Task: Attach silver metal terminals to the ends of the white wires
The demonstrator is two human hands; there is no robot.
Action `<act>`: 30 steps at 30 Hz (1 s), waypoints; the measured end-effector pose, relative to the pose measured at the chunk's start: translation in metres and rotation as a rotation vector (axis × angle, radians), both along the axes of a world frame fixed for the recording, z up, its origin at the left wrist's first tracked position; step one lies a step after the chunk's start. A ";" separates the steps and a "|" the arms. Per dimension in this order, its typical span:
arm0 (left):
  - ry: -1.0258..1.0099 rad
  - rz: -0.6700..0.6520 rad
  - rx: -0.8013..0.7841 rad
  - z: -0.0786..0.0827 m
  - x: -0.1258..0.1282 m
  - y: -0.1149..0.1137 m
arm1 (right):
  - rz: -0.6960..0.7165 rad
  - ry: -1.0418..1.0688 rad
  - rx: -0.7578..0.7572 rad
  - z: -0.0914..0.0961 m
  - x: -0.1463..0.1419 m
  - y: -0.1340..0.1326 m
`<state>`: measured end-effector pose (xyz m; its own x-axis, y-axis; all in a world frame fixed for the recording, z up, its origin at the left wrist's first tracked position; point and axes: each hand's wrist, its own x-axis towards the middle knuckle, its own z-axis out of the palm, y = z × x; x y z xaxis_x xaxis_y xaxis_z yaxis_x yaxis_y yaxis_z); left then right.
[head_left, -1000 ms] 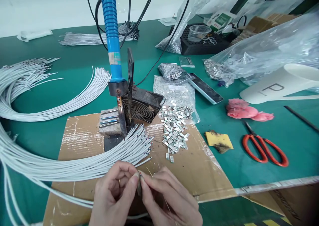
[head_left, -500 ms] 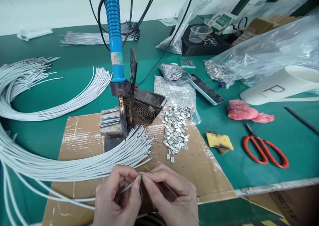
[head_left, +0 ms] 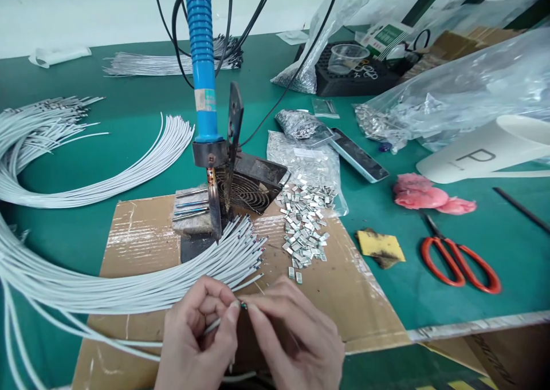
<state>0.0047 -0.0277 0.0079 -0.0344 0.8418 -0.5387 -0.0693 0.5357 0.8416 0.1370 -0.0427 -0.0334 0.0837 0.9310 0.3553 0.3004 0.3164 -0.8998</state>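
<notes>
My left hand [head_left: 200, 335] is closed on a white cable [head_left: 212, 326], thumb and forefinger pinching it near its end. My right hand [head_left: 296, 333] meets it fingertip to fingertip, pinching the cable's small coloured wire ends [head_left: 244, 305]. Part of a thin solder wire [head_left: 259, 287] shows faintly above the right fingers; the rest is mostly hidden by the hand. Just beyond both hands, a thick bundle of white cables [head_left: 150, 290] lies with its stripped ends pointing right. Small metal-and-green connector pieces [head_left: 304, 229] are heaped on the cardboard [head_left: 344, 298] farther off.
A blue-handled soldering iron [head_left: 201, 63] stands tip down in a stand, with a small black fan [head_left: 253, 184] behind. Scissors [head_left: 459, 261], a yellow sponge [head_left: 380, 245], a pink cloth [head_left: 429, 194], a phone [head_left: 358, 155] and a white cup [head_left: 476, 149] lie to the right.
The right fingertips have shifted slightly on the cable end, and coloured wires now show between the hands. The thin solder wire, plain across the right hand before, is barely visible.
</notes>
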 end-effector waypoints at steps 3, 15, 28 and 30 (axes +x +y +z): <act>0.041 -0.032 0.010 0.004 0.003 0.002 | 0.157 -0.020 -0.129 0.006 0.014 0.008; 0.062 -0.058 -0.012 -0.011 -0.014 0.007 | -0.058 -0.178 -0.075 -0.004 0.049 0.011; 0.039 0.082 0.041 -0.012 -0.012 0.011 | -0.300 -0.331 -0.385 -0.025 0.074 -0.008; 0.027 0.079 0.038 -0.012 -0.013 0.011 | -0.405 -0.159 -0.494 -0.020 0.060 -0.010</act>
<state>-0.0082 -0.0171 -0.0040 -0.1152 0.8558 -0.5043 -0.0870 0.4971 0.8633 0.1974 -0.0528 -0.0538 0.4433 0.8937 -0.0694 0.4498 -0.2887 -0.8451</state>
